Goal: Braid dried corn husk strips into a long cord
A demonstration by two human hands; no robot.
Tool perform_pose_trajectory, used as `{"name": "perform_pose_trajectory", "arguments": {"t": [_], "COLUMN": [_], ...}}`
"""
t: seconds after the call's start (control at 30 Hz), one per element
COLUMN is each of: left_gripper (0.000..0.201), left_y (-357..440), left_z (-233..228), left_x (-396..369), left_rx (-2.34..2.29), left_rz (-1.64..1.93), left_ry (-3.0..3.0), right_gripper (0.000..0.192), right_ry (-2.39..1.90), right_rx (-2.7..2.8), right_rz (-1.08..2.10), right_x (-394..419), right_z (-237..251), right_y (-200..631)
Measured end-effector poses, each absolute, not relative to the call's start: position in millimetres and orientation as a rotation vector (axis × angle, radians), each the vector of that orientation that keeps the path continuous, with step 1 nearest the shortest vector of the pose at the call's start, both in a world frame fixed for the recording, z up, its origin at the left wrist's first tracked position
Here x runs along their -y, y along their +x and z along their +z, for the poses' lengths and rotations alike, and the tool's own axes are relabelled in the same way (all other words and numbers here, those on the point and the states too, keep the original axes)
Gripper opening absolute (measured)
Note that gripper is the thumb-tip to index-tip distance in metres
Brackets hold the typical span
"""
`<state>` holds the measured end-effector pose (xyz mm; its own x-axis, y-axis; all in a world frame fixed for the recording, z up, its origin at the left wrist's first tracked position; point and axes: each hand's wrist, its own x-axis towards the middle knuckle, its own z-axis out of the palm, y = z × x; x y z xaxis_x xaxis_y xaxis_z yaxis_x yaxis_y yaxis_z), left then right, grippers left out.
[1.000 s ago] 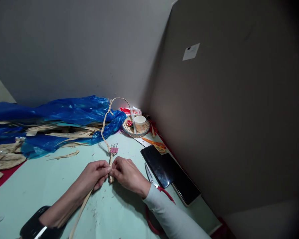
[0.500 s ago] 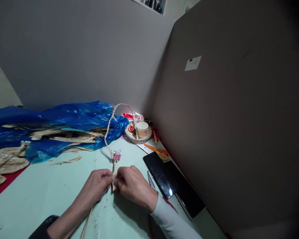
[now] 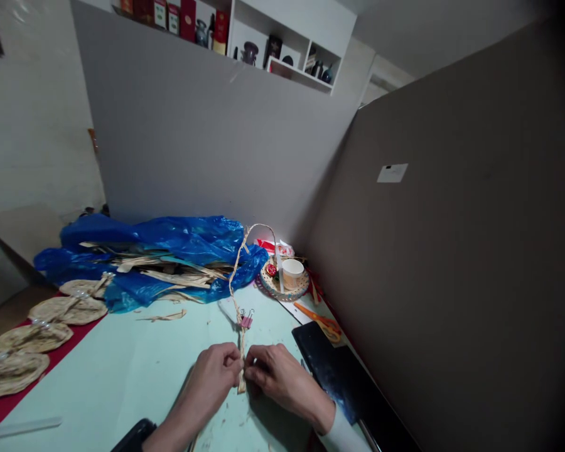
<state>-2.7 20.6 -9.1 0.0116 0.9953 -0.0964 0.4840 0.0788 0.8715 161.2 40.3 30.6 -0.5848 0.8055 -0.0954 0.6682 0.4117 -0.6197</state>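
Observation:
A pale braided straw cord (image 3: 242,384) runs up the table in front of me, its upper part standing in a loop that arches to the right. Partway along it sits a pink binder clip (image 3: 247,322). My left hand (image 3: 214,373) pinches the lower braid from the left, thumb against curled fingers. From the right, my right hand (image 3: 285,380) has its curled fingertips at the same stretch of braid, just above the flat bottom end. The exact grip between the fingertips is partly hidden.
A blue plastic bag (image 3: 193,231) with dry straw strips (image 3: 183,279) lies at the back. A woven tray (image 3: 282,296) bears a paper cup (image 3: 292,276). Orange-handled scissors (image 3: 327,325) and dark phone-like slabs (image 3: 317,351) lie right. Straw bows (image 3: 68,311) rest on red cloth at left.
The view has tilted up and swung left, so shelves and more straw bows show. Both hands stay at the lower braid; the right fingers look slightly more drawn apart from it.

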Motion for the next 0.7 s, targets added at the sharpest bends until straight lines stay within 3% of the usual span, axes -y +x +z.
{"name": "perform_pose_trajectory", "arguments": {"t": [0.27, 0.4, 0.6, 0.7], "left_gripper": [0.013, 0.034, 0.038, 0.037], "left_y": [-5.3, -5.7, -3.4, -2.1], "left_z": [-8.1, -7.9, -2.8, -4.8], "left_x": [-20.7, -20.7, -21.5, -24.5], "left_rx": [-1.583, -1.553, -1.546, -1.571], "left_rz": [0.874, 0.909, 0.912, 0.878], "left_ry": [1.470, 1.476, 1.474, 1.453], "right_gripper": [0.017, 0.015, 0.024, 0.018], "right_ry": [-1.326, -1.414, -1.281, -1.108], "right_rx": [2.631, 2.746, 2.809, 2.854], "right_rz": [0.724, 0.706, 0.059, -0.089], "right_x": [-34.0, -40.3, -76.1, -97.9], "right_z": [39.4, 54.1, 80.2, 72.4], "right_y": [159.3, 159.1, 120.2, 71.9]}}
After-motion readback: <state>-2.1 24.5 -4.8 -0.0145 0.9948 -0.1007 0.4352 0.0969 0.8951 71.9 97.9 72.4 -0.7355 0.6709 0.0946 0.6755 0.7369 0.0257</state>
